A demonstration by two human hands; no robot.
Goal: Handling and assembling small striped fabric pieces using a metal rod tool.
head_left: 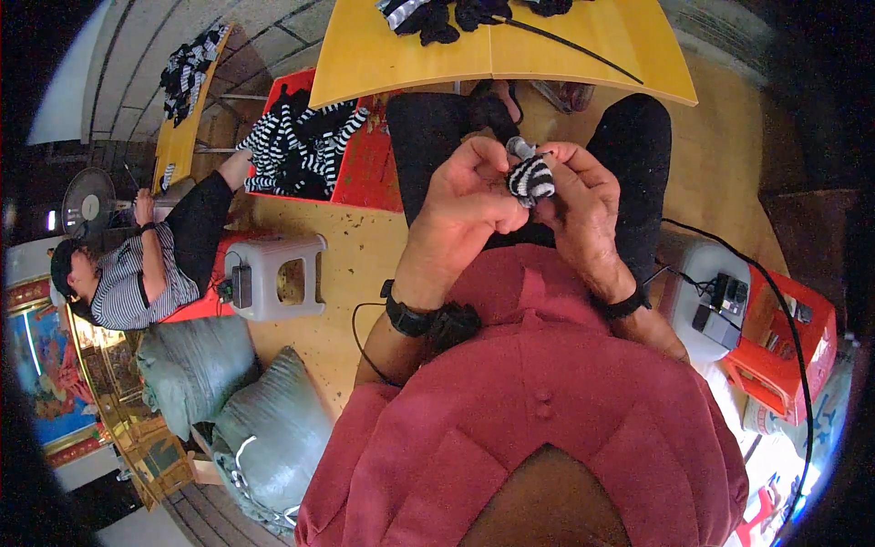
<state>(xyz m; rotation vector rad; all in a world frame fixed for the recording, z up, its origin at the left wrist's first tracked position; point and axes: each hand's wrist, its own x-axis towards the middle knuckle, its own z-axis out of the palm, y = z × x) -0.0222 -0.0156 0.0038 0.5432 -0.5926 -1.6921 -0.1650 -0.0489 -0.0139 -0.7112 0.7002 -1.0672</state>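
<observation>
Above my lap, both hands pinch a small bunched black-and-white striped knitted piece (531, 179). My left hand (463, 196) closes on its left side with thumb and fingers. From the right, my right hand (583, 196) grips it between thumb and fingertips. A greyish, lighter end of the piece sticks up between the hands. Its full shape is hidden in the fingers. Beyond my knees, similar dark knitted pieces (439, 25) lie on the yellow table (401, 64). A thin black rod (574, 47) rests there, pointing toward the right.
A red crate (369, 173) left of my knees holds striped knitted pieces (296, 141). Farther left, a co-worker (146, 278) sits near a grey stool (273, 278) and a fan (88, 202). Stuffed sacks (278, 438) stand lower left. A black cable (775, 283) runs down the right.
</observation>
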